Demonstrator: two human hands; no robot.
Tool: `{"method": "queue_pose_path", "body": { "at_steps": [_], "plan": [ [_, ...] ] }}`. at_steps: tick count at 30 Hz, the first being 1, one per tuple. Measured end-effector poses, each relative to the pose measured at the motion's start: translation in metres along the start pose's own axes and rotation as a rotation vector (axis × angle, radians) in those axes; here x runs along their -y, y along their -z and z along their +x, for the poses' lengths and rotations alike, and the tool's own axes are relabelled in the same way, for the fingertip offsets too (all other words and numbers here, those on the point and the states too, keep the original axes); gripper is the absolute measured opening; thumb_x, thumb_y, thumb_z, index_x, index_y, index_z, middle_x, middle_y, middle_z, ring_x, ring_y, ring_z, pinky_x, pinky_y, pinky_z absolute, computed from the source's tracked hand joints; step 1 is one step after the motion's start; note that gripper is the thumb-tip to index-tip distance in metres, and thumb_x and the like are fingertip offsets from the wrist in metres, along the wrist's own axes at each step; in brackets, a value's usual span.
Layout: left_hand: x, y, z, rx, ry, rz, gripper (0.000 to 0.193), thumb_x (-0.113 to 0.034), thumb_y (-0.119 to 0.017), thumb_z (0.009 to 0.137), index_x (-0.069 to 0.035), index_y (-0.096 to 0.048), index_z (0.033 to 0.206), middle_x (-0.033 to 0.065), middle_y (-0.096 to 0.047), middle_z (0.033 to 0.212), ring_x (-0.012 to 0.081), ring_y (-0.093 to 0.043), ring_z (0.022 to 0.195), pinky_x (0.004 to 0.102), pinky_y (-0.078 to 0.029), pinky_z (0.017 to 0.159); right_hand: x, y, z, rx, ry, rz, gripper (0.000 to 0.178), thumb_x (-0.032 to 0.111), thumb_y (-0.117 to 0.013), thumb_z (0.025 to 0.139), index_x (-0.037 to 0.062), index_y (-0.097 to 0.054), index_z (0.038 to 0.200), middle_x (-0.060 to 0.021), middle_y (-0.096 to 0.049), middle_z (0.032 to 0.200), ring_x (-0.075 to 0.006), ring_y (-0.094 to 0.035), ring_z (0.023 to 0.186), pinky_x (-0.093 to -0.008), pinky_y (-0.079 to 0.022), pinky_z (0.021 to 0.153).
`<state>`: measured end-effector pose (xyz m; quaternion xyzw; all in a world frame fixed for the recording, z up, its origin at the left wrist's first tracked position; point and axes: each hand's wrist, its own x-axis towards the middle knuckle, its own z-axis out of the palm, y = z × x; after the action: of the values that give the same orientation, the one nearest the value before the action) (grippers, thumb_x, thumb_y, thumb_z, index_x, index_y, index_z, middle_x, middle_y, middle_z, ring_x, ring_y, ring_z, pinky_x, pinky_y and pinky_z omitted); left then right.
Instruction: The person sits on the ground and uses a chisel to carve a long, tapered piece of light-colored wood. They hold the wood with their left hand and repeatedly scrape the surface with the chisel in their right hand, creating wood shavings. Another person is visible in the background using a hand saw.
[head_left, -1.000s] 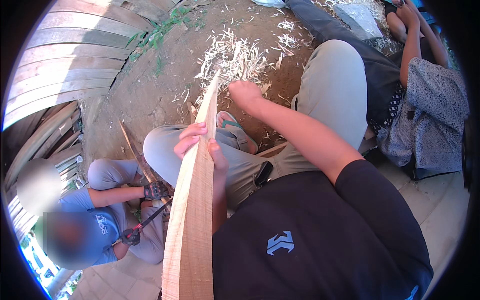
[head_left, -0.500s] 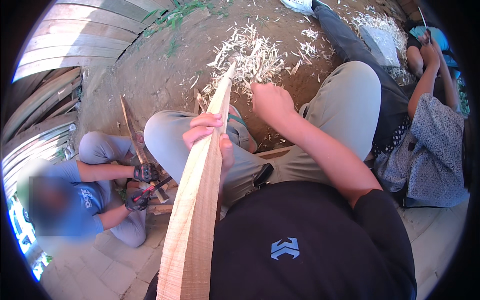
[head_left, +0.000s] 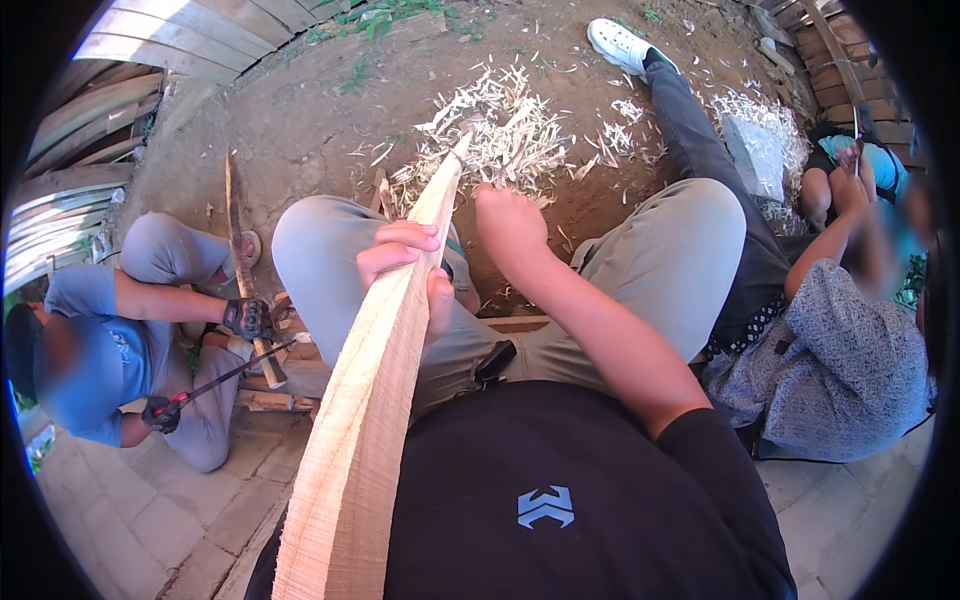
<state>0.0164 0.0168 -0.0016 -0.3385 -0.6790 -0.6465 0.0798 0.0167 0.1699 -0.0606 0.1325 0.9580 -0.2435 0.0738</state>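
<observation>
A long, squared piece of pale wood point(head_left: 350, 420) rises from my lap and tapers to a point above my knees. My left hand point(head_left: 388, 258) is wrapped round its narrowing upper part, fingers over one side and thumb on the other. Just right of the pointed end, my right hand point(head_left: 512, 228) is closed in a fist, its back toward me. Whatever that fist may hold is hidden. Beyond the wood's tip lies a heap of curled wood shavings point(head_left: 515, 135) on the dirt.
At left, a person's gloved hand point(head_left: 248, 318) steadies a stick point(head_left: 237, 210); the other glove grips a long blade point(head_left: 225, 377). A person in patterned grey cloth point(head_left: 835, 360) sits close at right, with another beyond. A flat grey slab point(head_left: 752, 158) lies among shavings. Planks point(head_left: 95, 125) line the left.
The view has tilted, so the surroundings sit lower. My right fist is slightly nearer the wood's side. The left co-worker's blade hand has drawn back from the stick. My left grip is unchanged.
</observation>
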Motion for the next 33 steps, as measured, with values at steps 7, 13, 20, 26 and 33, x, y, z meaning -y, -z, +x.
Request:
{"method": "queue_pose_path", "body": {
  "at_steps": [7, 13, 20, 26, 33],
  "plan": [
    [0.005, -0.004, 0.004, 0.015, -0.118, -0.066, 0.036, -0.004, -0.067, 0.083, -0.004, -0.043, 0.110, 0.0162, -0.058, 0.103, 0.0284, -0.057, 0.098, 0.0452, -0.045, 0.092, -0.040, -0.044, 0.054, 0.051, -0.078, -0.104, 0.014, 0.012, -0.063, 0.090, 0.0038, -0.068, 0.099, -0.0176, -0.074, 0.091, -0.0346, -0.075, 0.089, -0.0435, -0.061, 0.075],
    [0.017, -0.004, -0.001, -0.068, -0.134, -0.115, 0.036, -0.004, -0.068, 0.080, -0.005, -0.044, 0.108, 0.0165, -0.059, 0.100, 0.0275, -0.057, 0.094, 0.0451, -0.045, 0.091, -0.062, -0.030, 0.053, 0.021, -0.242, -0.013, 0.017, 0.007, -0.057, 0.090, 0.0032, -0.070, 0.099, -0.0218, -0.074, 0.096, -0.0391, -0.073, 0.093, -0.0482, -0.058, 0.082],
    [0.018, -0.006, 0.004, -0.047, -0.168, -0.096, 0.033, -0.003, -0.066, 0.079, -0.005, -0.046, 0.105, 0.0146, -0.061, 0.096, 0.0267, -0.058, 0.090, 0.0430, -0.047, 0.086, -0.038, 0.036, 0.028, 0.020, -0.204, 0.019, 0.021, 0.016, -0.061, 0.090, 0.0012, -0.067, 0.103, -0.0240, -0.073, 0.095, -0.0409, -0.072, 0.092, -0.0495, -0.058, 0.081],
    [0.017, -0.005, 0.007, -0.029, -0.196, -0.098, 0.032, -0.002, -0.064, 0.077, -0.005, -0.047, 0.104, 0.0143, -0.061, 0.093, 0.0267, -0.059, 0.087, 0.0420, -0.050, 0.082, -0.025, 0.064, 0.007, 0.048, -0.178, -0.019, 0.022, 0.020, -0.062, 0.088, 0.0045, -0.067, 0.103, -0.0224, -0.072, 0.091, -0.0404, -0.071, 0.091, -0.0503, -0.055, 0.083],
    [0.017, -0.005, 0.010, 0.001, -0.185, -0.111, 0.031, -0.002, -0.064, 0.077, -0.005, -0.048, 0.104, 0.0144, -0.061, 0.092, 0.0268, -0.058, 0.087, 0.0415, -0.050, 0.082, -0.016, 0.050, 0.004, 0.056, -0.112, -0.062, 0.015, 0.016, -0.062, 0.088, 0.0030, -0.065, 0.096, -0.0228, -0.071, 0.086, -0.0415, -0.071, 0.086, -0.0506, -0.057, 0.076]
  ]
}}
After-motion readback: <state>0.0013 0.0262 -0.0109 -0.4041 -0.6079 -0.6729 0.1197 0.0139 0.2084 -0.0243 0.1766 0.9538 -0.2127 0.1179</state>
